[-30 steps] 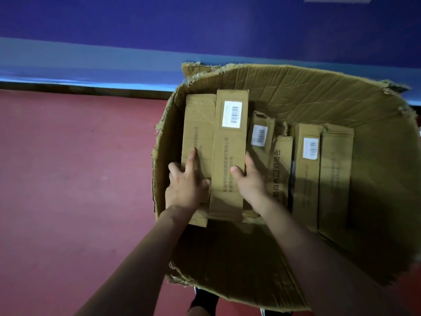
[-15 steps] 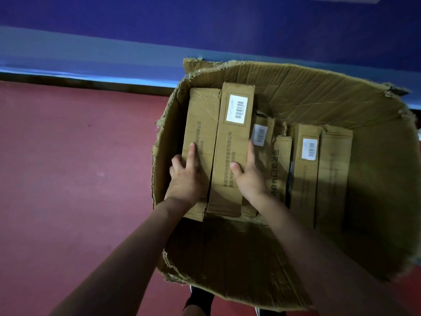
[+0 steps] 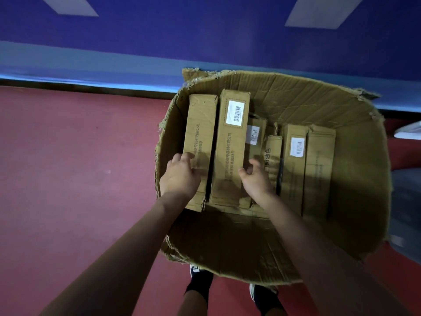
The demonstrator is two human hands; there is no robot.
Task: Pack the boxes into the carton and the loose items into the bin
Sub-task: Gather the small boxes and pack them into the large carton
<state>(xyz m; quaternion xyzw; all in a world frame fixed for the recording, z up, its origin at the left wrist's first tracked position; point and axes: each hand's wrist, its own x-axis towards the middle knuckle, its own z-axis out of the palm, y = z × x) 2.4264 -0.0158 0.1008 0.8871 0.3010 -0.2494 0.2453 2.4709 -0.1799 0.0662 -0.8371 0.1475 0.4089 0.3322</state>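
Note:
A big open brown carton (image 3: 296, 87) with torn rims stands on the floor. Several long cardboard boxes lie side by side in it. My left hand (image 3: 181, 176) rests on the near end of the leftmost box (image 3: 201, 128), fingers loosely bent at its left edge. My right hand (image 3: 256, 179) hovers at the right edge of the second box (image 3: 230, 153), the one with a barcode label. Its fingers are loosely curled and hold nothing. Further right lie a lower labelled box (image 3: 256, 133), a printed box (image 3: 272, 156), another labelled box (image 3: 293, 174) and a plain box (image 3: 319, 174).
The carton's right part and its near floor (image 3: 227, 238) are bare cardboard. Red floor (image 3: 79, 167) spreads to the left, with a blue wall (image 3: 136, 53) behind. My dark shoes (image 3: 200, 277) show under the carton's near rim. Pale objects (image 3: 407, 131) sit at the right edge.
Both hands had straight fingers pressing on the two left boxes; now their fingers are bent and drawn back a little. The two left boxes have slid further toward the carton's back wall.

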